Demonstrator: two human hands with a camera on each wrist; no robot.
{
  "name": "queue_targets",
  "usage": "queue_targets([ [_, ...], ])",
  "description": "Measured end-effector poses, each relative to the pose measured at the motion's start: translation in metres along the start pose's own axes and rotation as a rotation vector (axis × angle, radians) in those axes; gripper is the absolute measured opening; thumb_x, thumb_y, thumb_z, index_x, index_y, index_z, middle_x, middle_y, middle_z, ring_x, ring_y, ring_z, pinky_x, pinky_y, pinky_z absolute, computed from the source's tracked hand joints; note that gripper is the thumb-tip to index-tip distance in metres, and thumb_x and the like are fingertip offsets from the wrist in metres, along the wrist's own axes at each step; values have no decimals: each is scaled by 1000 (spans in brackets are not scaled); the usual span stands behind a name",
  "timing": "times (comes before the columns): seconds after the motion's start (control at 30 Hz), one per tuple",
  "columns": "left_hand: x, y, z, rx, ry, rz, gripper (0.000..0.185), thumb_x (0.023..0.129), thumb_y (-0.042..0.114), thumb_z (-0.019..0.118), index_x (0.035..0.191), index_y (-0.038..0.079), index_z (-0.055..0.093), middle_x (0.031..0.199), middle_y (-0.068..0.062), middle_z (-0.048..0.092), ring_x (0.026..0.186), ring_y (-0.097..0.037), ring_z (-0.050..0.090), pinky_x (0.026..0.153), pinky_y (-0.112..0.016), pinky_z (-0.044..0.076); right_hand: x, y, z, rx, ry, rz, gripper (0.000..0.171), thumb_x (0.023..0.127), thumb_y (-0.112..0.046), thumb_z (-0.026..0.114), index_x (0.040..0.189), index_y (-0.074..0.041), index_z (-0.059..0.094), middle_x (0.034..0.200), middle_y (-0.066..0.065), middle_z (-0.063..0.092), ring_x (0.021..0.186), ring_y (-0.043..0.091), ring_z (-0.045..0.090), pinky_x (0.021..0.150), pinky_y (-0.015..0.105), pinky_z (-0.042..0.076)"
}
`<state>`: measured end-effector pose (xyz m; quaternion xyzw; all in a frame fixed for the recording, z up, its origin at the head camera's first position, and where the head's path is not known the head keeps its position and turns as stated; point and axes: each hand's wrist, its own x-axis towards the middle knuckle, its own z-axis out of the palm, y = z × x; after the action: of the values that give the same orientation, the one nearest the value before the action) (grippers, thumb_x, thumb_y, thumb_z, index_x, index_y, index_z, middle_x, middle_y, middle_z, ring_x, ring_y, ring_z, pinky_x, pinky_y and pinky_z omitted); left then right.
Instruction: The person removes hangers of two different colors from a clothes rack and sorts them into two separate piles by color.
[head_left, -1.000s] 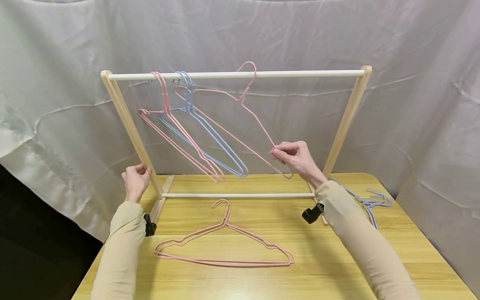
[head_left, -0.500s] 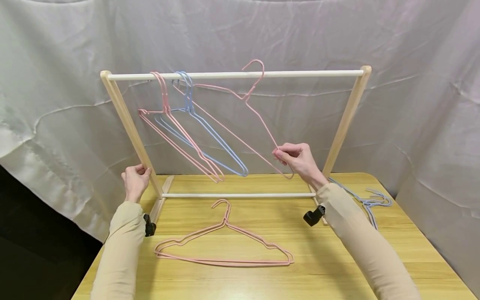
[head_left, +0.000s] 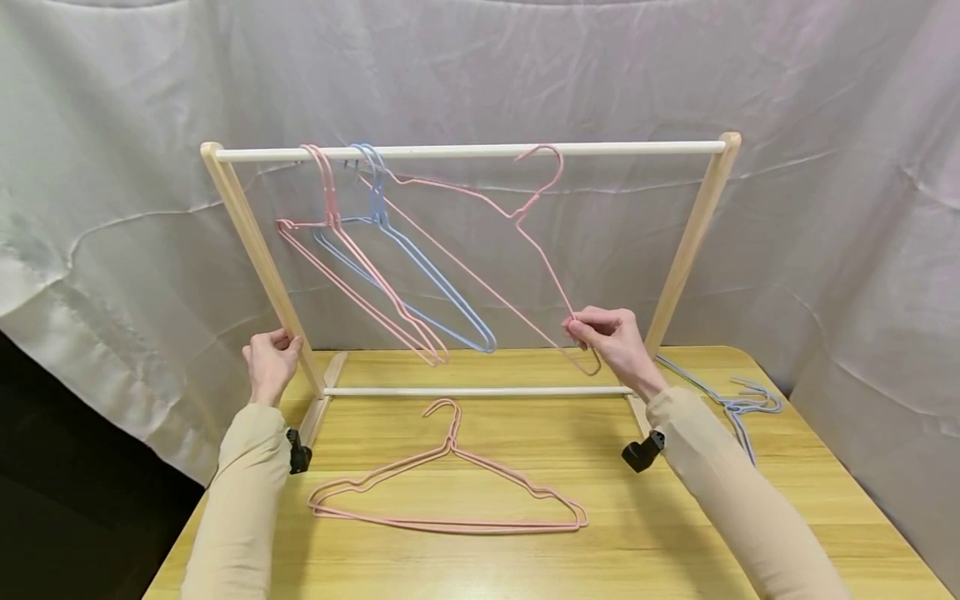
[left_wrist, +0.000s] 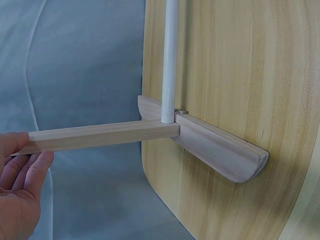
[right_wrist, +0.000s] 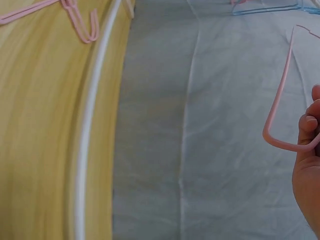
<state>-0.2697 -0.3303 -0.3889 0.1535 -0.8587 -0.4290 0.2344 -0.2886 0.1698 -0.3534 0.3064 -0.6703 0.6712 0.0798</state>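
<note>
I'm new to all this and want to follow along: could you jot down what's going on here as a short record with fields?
Setting: wooden table, grey cloth behind
Rack: wooden rack with white top rail
Left hand: grips the rack's left post
Right hand: pinches the end of a pink hanger, hook at the rail
On rail: pink hangers, blue hangers
On table: pink hanger lying flat; blue hangers at right
</note>
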Motion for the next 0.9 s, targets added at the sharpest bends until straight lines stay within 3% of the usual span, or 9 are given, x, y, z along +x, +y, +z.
queue_targets([
  [0.07,0,0,0,5,-2,-1,33,98,12,58,121,-12,67,118,-32,65,128,-42,36,97,-51,23,-6,4,-3,-4,-6,12,15,95,3,63,95,14,72,80,-3,75,65,7,58,60,19,48],
  [0.17,1,0,1,8,-5,-1,34,98,12,58,120,-11,67,118,-32,65,128,-42,36,95,-51,24,-14,11,-6,-13,-18,41,17,96,2,62,97,16,71,81,-5,75,67,5,59,60,18,49],
  [0.4,1,0,1,19,-2,7,34,98,13,58,120,-12,67,118,-32,66,125,-43,38,94,-51,23,-38,32,-11,-8,-60,149,17,97,0,61,96,-5,78,83,-7,75,70,3,64,62,17,52],
  [0.53,1,-1,1,23,0,8,34,98,12,58,119,-12,67,117,-33,66,125,-43,38,93,-50,24,-54,44,-13,-48,-79,220,23,98,1,59,103,21,67,82,-10,76,71,0,65,63,16,53],
  [0.63,1,-1,2,23,0,9,34,98,12,58,118,-13,67,117,-33,66,126,-43,38,94,-50,24,-63,49,-14,-56,-116,271,32,99,-1,59,108,29,59,82,-11,75,71,0,64,64,16,52],
  [0.87,1,0,1,18,-7,-2,33,98,13,58,119,-12,67,118,-33,66,128,-43,36,95,-50,24,-79,58,-18,-59,-217,346,18,98,-7,62,102,8,73,83,-3,76,68,3,63,62,18,53],
  [0.9,1,0,1,17,-8,-3,33,98,13,58,119,-12,67,118,-33,66,129,-43,36,96,-51,24,-81,59,-19,-59,-238,351,19,98,-7,61,103,9,72,82,-2,75,68,3,63,62,19,53],
])
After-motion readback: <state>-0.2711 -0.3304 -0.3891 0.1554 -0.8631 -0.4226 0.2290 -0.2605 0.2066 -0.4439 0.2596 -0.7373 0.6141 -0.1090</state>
